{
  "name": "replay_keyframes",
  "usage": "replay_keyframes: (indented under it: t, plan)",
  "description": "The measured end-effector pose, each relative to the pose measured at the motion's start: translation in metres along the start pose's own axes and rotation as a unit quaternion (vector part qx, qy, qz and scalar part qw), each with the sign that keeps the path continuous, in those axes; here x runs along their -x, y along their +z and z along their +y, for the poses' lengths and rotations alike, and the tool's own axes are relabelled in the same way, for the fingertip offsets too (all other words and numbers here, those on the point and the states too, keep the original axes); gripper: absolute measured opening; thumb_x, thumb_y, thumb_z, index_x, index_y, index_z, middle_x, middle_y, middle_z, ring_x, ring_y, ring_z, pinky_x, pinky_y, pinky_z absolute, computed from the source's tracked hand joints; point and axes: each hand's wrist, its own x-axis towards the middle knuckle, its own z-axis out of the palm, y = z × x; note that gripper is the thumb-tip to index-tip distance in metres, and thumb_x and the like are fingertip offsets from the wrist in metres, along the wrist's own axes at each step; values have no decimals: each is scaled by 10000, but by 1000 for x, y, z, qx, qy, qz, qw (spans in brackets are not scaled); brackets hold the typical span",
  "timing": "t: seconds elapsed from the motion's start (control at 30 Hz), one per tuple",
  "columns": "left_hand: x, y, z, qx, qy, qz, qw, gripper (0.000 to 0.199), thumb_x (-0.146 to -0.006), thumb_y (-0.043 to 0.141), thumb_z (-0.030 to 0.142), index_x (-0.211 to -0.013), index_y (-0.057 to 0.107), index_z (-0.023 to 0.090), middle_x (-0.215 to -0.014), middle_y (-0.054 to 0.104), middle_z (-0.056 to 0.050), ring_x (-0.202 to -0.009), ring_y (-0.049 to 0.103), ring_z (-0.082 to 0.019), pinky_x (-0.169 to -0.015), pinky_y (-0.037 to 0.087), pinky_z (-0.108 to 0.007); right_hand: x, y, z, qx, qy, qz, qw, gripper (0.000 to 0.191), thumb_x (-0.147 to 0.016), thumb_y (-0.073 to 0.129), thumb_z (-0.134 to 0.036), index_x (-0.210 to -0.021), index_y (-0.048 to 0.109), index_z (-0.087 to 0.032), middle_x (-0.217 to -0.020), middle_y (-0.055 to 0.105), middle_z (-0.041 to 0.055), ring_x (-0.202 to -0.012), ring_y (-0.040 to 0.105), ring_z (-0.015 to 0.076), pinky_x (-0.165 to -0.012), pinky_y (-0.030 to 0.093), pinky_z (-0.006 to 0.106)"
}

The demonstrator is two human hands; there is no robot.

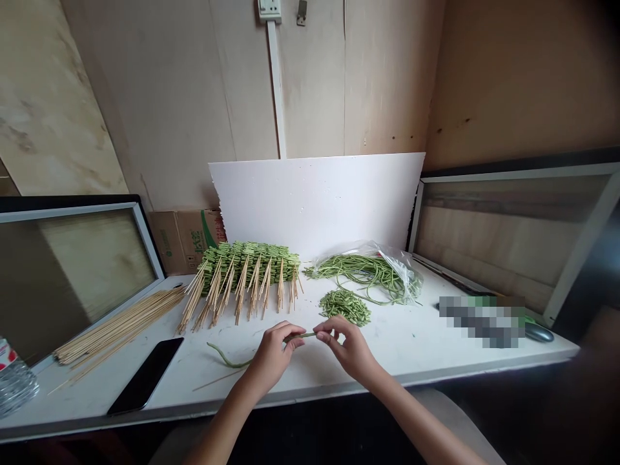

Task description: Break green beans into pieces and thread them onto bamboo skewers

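Observation:
A long green bean (223, 357) runs through my left hand (276, 349), its loose end curving out to the left over the table. My left hand is closed round the bean. The fingertips of my right hand (341, 342) pinch the bean's other end. A thin wooden skewer (217, 380) lies beneath the bean's loose end, partly hidden by my left hand. Just behind my right hand sits a pile of short cut bean pieces (345, 306). Long uncut beans (363, 270) lie behind it in a clear plastic bag (398, 263).
Skewered beans (249, 258) are stacked at the back left of the white table (387, 374). Bare skewers (121, 323), a black phone (146, 376) and a plastic bottle (17, 381) lie or stand at left. A white board (317, 203) stands behind.

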Motion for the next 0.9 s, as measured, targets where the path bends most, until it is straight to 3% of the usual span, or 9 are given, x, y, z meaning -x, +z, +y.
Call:
replay_keyframes:
  t: [0.27, 0.43, 0.57, 0.73, 0.9]
  plan:
    - [3, 2, 3, -31, 46, -15, 998, 152, -967, 625, 190, -1000, 773, 207, -934, 729, -70, -859, 690, -204, -781, 527, -302, 4, 6, -5, 36, -53, -7, 998, 215, -941, 695, -459, -970, 768, -259, -850, 713, 68, -841, 589, 242, -723, 476, 361]
    - [5, 2, 4, -50, 79, -16, 995, 226, -953, 578, 99, -1027, 761, 210, -929, 713, -68, -863, 680, -199, -764, 522, -288, 8, 16, -10, 40, -56, 21, 997, 140, -982, 639, -352, -928, 721, -253, -843, 693, 62, -832, 556, 246, -779, 455, 396]
    - [5, 3, 4, -64, 101, -25, 993, 299, -894, 541, -1, -885, 762, 200, -840, 699, -52, -818, 652, -189, -750, 504, -284, 11, 20, -11, -5, -32, 31, 999, 96, -943, 637, -222, -879, 703, -248, -837, 685, 47, -871, 554, 248, -781, 449, 375]
    - [4, 2, 6, -73, 136, -45, 987, 352, -850, 507, -57, -761, 735, 196, -742, 681, -34, -779, 608, -184, -759, 481, -302, 11, 21, -9, -47, -22, 19, 998, 147, -883, 649, -140, -817, 725, -248, -779, 675, 31, -866, 556, 242, -791, 450, 367]
    - [3, 0, 7, -102, 141, -67, 982, 382, -852, 481, -63, -791, 747, 203, -733, 691, -36, -781, 595, -191, -785, 484, -334, 7, 14, -10, -6, -85, -3, 996, 267, -876, 591, -61, -805, 748, -265, -769, 674, 44, -897, 540, 258, -813, 457, 394]
